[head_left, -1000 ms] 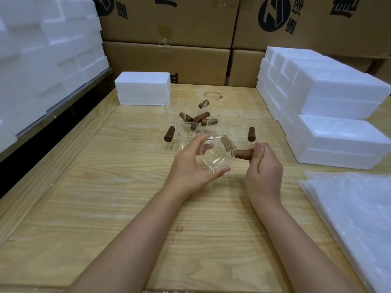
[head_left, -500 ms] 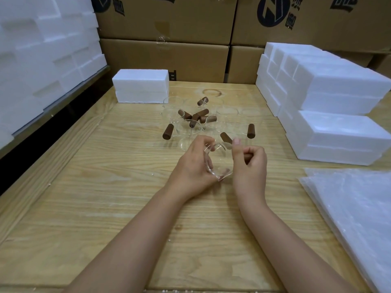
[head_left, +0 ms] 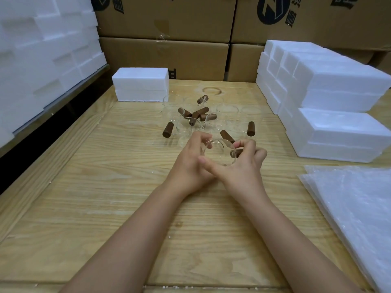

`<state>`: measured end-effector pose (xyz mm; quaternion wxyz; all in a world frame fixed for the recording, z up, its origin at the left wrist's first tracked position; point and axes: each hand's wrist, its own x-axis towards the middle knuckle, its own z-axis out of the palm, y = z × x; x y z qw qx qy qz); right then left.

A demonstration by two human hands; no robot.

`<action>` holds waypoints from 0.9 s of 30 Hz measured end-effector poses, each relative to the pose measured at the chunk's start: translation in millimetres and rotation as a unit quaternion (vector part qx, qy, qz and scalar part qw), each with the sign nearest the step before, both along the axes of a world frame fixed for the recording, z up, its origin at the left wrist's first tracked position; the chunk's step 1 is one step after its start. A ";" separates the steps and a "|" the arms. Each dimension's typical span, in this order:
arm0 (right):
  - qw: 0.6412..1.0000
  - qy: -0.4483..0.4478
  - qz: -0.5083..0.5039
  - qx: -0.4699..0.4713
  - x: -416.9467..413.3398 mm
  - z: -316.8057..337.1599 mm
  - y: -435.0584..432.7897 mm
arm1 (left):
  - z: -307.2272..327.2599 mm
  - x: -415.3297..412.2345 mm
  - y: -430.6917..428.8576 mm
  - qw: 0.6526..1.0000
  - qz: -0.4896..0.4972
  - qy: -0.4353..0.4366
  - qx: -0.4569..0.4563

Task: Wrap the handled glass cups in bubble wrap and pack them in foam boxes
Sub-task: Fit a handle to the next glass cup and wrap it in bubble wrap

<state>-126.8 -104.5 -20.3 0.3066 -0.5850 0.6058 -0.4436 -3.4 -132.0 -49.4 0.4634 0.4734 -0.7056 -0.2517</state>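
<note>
Both hands hold one clear glass cup (head_left: 220, 152) above the middle of the wooden table (head_left: 105, 187), its mouth turned toward me. My left hand (head_left: 190, 163) grips the cup's left rim with curled fingers. My right hand (head_left: 243, 166) curls round the cup's brown wooden handle (head_left: 236, 153), its thumb lying under the glass. Behind the hands stand several more clear cups with brown handles (head_left: 198, 117). A stack of bubble wrap sheets (head_left: 355, 210) lies at the right edge.
White foam boxes (head_left: 338, 98) are stacked at the right, and a single foam box (head_left: 140, 84) sits at the back left. More foam (head_left: 42, 49) is piled on the left. Cardboard cartons (head_left: 165, 56) line the back.
The cup has turned in my hands, its mouth now toward me. My right hand came in closer to the left, and its thumb now lies under the glass.
</note>
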 end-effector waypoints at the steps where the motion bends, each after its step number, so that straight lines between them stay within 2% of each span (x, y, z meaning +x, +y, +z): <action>1: 1.000 0.008 0.009 -0.010 -1.3 -0.5 0.5 | 1.5 -0.2 0.9 1.000 -0.004 0.017 0.003; 5: 0.998 0.005 0.049 -0.046 -8.3 -0.9 0.8 | 5.2 1.1 0.8 0.997 -0.011 0.069 0.029; 14: 0.987 -0.099 0.118 -0.052 -26.2 7.0 -2.9 | 11.8 0.1 2.7 0.987 -0.043 0.141 0.069; 20: 0.990 -0.125 0.058 -0.043 -26.6 8.1 -5.7 | 9.0 1.0 2.6 0.992 -0.060 0.104 0.049; 27: 0.996 -0.075 -0.036 -0.027 -21.6 7.3 -1.4 | 5.1 0.2 2.5 0.998 -0.062 0.003 0.004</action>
